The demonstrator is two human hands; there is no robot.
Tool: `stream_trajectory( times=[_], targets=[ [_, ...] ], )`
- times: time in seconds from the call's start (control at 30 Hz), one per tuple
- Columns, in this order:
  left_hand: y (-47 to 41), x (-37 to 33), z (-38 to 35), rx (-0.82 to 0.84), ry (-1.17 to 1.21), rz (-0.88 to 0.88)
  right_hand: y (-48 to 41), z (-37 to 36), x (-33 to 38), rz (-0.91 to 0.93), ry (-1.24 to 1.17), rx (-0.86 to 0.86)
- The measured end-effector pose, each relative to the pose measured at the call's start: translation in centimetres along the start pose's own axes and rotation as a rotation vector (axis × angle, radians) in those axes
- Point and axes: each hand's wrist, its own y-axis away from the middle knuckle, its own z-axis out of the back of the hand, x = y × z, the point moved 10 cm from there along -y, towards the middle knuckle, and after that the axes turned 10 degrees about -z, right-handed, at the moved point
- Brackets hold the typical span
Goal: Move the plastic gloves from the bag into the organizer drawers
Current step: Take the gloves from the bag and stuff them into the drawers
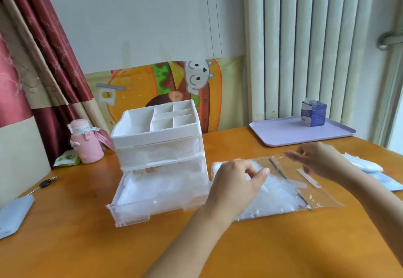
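A white organizer [159, 138] stands left of centre, and its bottom drawer [152, 201] is pulled out with crumpled clear plastic gloves [157, 187] inside. The upper drawer is pushed in. To the right, a clear bag [281, 192] lies flat on the table, holding a white stack of gloves [277, 195]. Its flap points right. My left hand [237, 183] lies on the bag's left part, fingers curled and thumb pinching the film. My right hand [316, 157] hovers over the far edge of the flap, fingers relaxed and slightly blurred, holding nothing that I can see.
At the back right, a lilac tray [283, 133] carries a small blue carton [313, 114]. White packets [366, 164] lie beyond my right wrist. A pink bottle [86, 144], a green sachet [66, 157], keys [44, 184] and a grey pouch [13, 214] sit at the left.
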Motion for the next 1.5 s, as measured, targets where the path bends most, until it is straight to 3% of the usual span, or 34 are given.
stream_trajectory(
  times=[0.23,0.5,0.8,1.1,1.23,1.3,1.4,1.5],
  targets=[
    [-0.9,2.9,-10.0,0.280,-0.059,0.122,-2.0,-3.8,-8.5,-0.085,-0.008,0.044],
    [-1.2,7.2,-15.8,0.486,-0.386,0.241,-3.2,-6.1,-8.7,-0.074,0.040,0.065],
    [-0.2,8.4,-16.0,0.491,-0.409,0.279,-3.6,-6.4,-9.3,-0.167,-0.076,0.024],
    [0.1,8.3,-15.2,0.454,-0.344,0.338,-2.8,-4.9,-7.8,-0.276,-0.952,0.137],
    [0.1,8.4,-14.9,0.449,-0.362,0.356,-1.8,-2.1,-7.1,-0.217,-1.329,0.137],
    [-0.7,7.2,-14.2,0.354,-0.241,0.318,-0.9,-0.9,-4.7,-0.076,-1.529,0.282],
    [-2.1,5.1,-13.6,0.162,0.412,0.354,1.6,-0.3,-1.0,0.045,-1.706,0.542],
    [-2.4,3.1,-14.4,0.168,0.967,0.394,3.0,-0.4,0.0,0.029,-1.902,0.719]
  ],
)
